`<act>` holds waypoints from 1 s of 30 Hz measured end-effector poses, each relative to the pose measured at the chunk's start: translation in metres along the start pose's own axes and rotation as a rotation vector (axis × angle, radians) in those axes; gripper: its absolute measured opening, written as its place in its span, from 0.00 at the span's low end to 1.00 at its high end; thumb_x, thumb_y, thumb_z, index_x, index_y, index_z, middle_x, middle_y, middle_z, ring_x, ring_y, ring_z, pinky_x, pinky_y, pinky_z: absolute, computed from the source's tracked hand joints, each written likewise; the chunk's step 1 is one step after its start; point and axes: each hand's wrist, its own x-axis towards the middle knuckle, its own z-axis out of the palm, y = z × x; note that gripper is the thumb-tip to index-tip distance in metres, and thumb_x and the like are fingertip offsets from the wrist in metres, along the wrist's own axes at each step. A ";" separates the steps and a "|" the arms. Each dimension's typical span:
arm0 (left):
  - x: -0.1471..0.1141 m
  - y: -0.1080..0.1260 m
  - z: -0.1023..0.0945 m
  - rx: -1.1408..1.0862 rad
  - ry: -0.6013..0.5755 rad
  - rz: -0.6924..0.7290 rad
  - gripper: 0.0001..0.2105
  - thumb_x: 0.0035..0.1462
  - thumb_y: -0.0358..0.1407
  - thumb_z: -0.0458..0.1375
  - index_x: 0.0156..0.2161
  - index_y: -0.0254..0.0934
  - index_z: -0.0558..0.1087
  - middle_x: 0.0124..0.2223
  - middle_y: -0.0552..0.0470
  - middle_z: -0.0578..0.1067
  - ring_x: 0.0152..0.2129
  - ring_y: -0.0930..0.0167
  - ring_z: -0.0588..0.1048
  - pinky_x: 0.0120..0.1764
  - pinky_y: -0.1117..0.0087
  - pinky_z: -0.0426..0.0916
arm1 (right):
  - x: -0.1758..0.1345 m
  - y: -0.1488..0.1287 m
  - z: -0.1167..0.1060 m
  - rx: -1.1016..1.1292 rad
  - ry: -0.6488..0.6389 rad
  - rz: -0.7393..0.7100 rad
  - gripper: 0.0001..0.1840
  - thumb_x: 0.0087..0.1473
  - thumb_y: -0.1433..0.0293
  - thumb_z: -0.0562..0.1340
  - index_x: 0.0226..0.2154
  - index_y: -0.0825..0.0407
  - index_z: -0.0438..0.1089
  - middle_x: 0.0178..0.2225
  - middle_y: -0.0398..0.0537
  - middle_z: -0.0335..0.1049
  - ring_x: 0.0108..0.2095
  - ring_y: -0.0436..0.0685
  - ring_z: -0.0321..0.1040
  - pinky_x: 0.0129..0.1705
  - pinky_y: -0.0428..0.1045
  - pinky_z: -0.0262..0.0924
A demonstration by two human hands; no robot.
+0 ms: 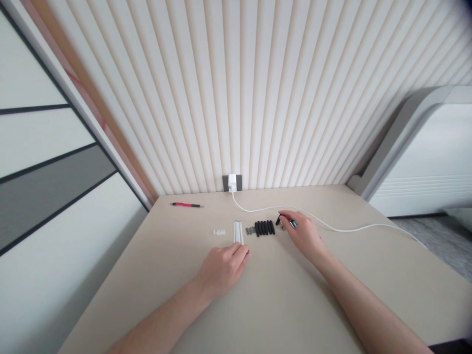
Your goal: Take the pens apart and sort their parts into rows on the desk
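Note:
My right hand [301, 231] pinches a short black pen grip [278, 220] between thumb and fingertips, just right of a row of several matching black pen grips [264, 228]. Partly behind its fingers are small metallic pieces [282, 226] and a teal-and-black piece [293, 223]. My left hand [225, 265] rests closed at the near ends of several thin white pen refills [238, 232], covering those ends. A bit of something dark shows at its fingertips, too small to name. Small grey pieces [250, 230] lie between refills and grips. Small white plastic pieces [219, 232] lie left of the refills.
A red-and-black pen [187, 204] lies at the back left of the beige table [147, 275]. From a white charger [232, 183] in the wall socket, a white cable [332, 227] runs behind my right hand to the right edge. A fluted wall panel [250, 98] bounds the back.

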 end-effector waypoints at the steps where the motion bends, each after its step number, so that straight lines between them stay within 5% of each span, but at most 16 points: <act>1: 0.000 0.000 0.000 0.000 0.003 0.001 0.09 0.66 0.33 0.45 0.40 0.38 0.67 0.31 0.54 0.74 0.25 0.73 0.74 0.24 0.73 0.64 | 0.000 0.000 0.000 -0.007 -0.001 0.000 0.16 0.60 0.62 0.54 0.42 0.49 0.74 0.39 0.49 0.77 0.40 0.59 0.71 0.44 0.54 0.62; 15: 0.000 0.000 0.000 -0.005 0.006 0.012 0.08 0.66 0.32 0.46 0.40 0.37 0.68 0.31 0.54 0.73 0.24 0.73 0.74 0.24 0.73 0.65 | 0.001 0.005 0.001 -0.047 -0.014 -0.003 0.15 0.59 0.62 0.55 0.40 0.49 0.75 0.37 0.48 0.77 0.38 0.58 0.72 0.42 0.53 0.62; 30: 0.001 0.000 -0.001 0.013 -0.043 -0.010 0.09 0.67 0.33 0.46 0.40 0.38 0.68 0.31 0.54 0.74 0.26 0.72 0.75 0.25 0.72 0.64 | -0.008 -0.010 -0.003 -0.315 -0.236 -0.179 0.06 0.55 0.71 0.61 0.35 0.46 0.74 0.37 0.45 0.77 0.43 0.61 0.68 0.44 0.54 0.52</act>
